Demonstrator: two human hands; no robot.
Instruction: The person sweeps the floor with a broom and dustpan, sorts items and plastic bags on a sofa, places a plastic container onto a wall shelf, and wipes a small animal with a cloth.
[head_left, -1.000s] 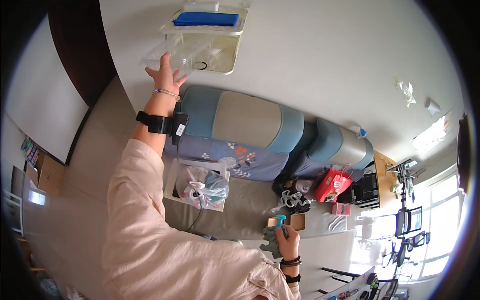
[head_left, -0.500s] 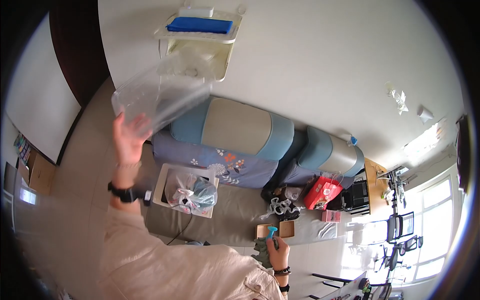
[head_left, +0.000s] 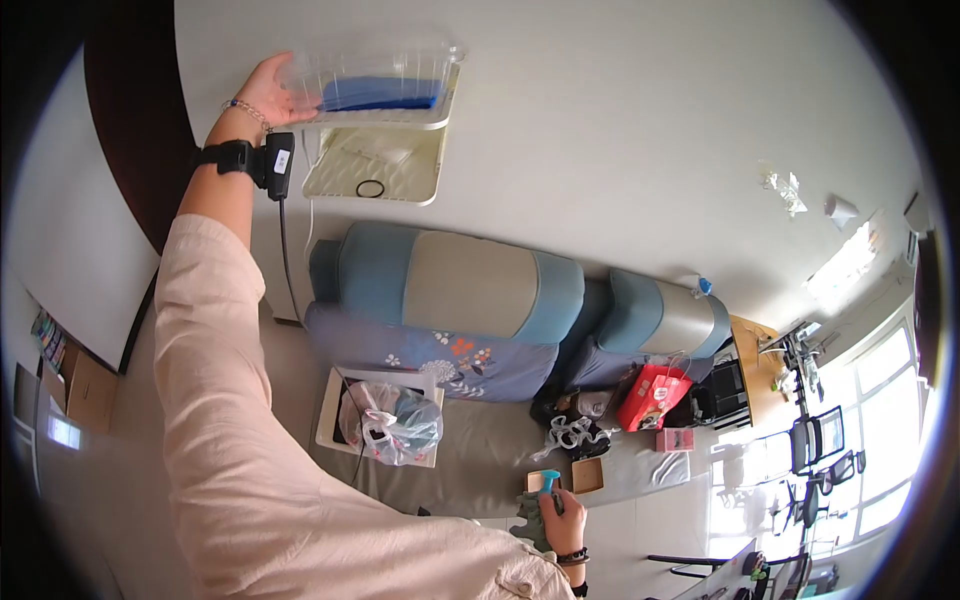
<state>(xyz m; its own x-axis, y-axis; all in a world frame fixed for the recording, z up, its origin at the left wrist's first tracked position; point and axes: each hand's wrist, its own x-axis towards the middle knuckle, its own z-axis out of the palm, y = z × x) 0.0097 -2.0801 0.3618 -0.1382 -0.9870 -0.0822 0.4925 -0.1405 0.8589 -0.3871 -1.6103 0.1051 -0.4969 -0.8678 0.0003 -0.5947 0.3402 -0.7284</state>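
Note:
Up at the wall shelf, my left hand (head_left: 277,92) grips the left end of a clear plastic box (head_left: 365,62). Through the box's side shows a folded blue cloth (head_left: 385,94) on the upper tier of the white shelf (head_left: 432,118). Low in the view, my right hand (head_left: 564,520) is closed around a small teal thing with a flared top (head_left: 549,479). A dark green, jagged-edged thing (head_left: 530,522) is beside or in that same hand. I cannot make out what kind either one is.
Below the shelf runs a sofa with blue and beige backrests (head_left: 475,280). On its seat are a knotted plastic bag (head_left: 405,425) over a white tray (head_left: 327,425), a red bag (head_left: 655,397), a pink box (head_left: 675,440) and small cardboard boxes (head_left: 588,476). A black cable (head_left: 287,255) hangs from my left wrist.
My left hand has moved up with the clear box, from in front of the sofa's left end to the upper shelf tier. My right hand keeps its hold, low in view.

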